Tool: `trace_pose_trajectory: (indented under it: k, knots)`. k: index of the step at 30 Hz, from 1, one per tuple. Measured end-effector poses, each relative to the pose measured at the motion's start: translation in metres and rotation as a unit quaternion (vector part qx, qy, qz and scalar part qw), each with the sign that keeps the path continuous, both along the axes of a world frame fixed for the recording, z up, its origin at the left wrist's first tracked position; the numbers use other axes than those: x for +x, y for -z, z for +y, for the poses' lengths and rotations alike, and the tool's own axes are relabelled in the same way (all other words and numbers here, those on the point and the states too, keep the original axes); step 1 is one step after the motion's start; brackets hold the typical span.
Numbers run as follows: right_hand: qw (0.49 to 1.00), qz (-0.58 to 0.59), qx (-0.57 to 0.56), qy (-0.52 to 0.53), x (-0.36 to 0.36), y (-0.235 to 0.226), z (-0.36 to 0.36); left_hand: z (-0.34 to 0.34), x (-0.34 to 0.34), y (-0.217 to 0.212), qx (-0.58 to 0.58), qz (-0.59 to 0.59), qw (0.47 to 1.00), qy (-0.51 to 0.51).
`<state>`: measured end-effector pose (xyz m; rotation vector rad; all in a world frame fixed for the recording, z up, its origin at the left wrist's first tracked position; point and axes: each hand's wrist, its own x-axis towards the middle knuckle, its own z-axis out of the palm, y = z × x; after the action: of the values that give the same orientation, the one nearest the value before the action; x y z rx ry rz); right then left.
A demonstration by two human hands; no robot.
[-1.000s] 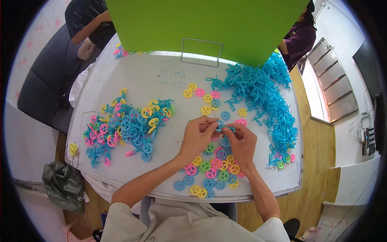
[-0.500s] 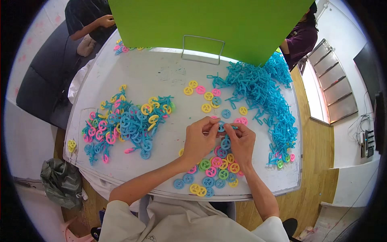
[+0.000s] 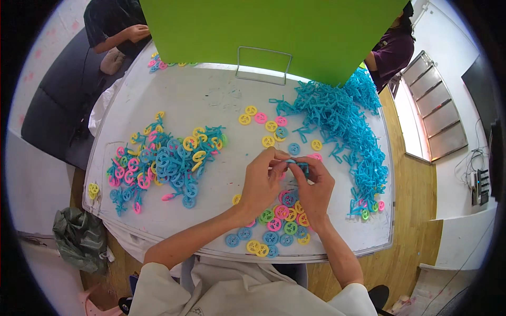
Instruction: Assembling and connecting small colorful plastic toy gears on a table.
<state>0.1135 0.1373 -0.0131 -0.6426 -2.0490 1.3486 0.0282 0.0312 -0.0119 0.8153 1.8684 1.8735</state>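
Note:
Above the white table, my left hand and my right hand meet, fingertips pinched close together. Between them is a small blue plastic wheel, turned nearly edge-on and gripped by the left fingers. My right fingers close on a blue plastic frame piece right beside that wheel; most of it is covered by the fingers. Below the hands lies a group of loose spoked wheels in blue, yellow, pink and green. More loose wheels lie beyond my hands.
A large heap of blue frame pieces covers the right side. To the left is a pile of frames with wheels attached. A green panel with a wire handle stands at the back. Two other people sit beyond, one at each side.
The wheel in my fingers has tilted from face-up to nearly edge-on. A blue wheel that showed below my right fingers is now out of sight. Both hands stay nearly in place.

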Motion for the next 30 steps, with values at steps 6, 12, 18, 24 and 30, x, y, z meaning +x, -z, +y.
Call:
trace_pose_trajectory:
  k: [6,12,18,24,30]
  knots:
    - [0.997,0.063,-0.008,-0.050,0.000,0.002,0.010,0.001,-0.002,0.004,0.033,-0.029,0.999,0.027]
    - [0.993,0.061,-0.072,-0.072,0.004,-0.002,0.015,-0.001,-0.014,-0.001,0.044,-0.202,0.973,0.098]
    - [0.990,0.042,0.027,-0.134,0.006,-0.006,0.024,0.000,-0.017,0.007,0.021,-0.167,0.980,0.107]
    - [0.988,0.012,0.025,-0.151,0.008,-0.007,0.025,-0.003,-0.018,0.000,-0.025,-0.131,0.987,0.085]
    - [0.980,0.019,0.132,-0.147,0.006,-0.010,0.022,-0.003,-0.017,0.005,-0.050,-0.106,0.991,0.068]
